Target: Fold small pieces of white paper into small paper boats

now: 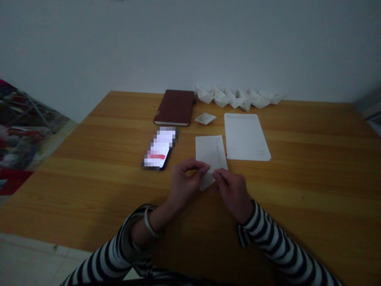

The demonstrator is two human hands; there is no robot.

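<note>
Presently pinching the near end of a white, lined paper sheet [208, 149] in the clamped grip of bare left hand [186, 180] and right hand [235, 194], at twelve o'clock on the yellow-brown wooden bench [297, 167], with a maroon-covered notebook [177, 107] at eleven and folded white paper boats [244, 102] at one.

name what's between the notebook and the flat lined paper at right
A diamond-shaped folded paper lies between the notebook and that lined paper, in the head view.
</note>
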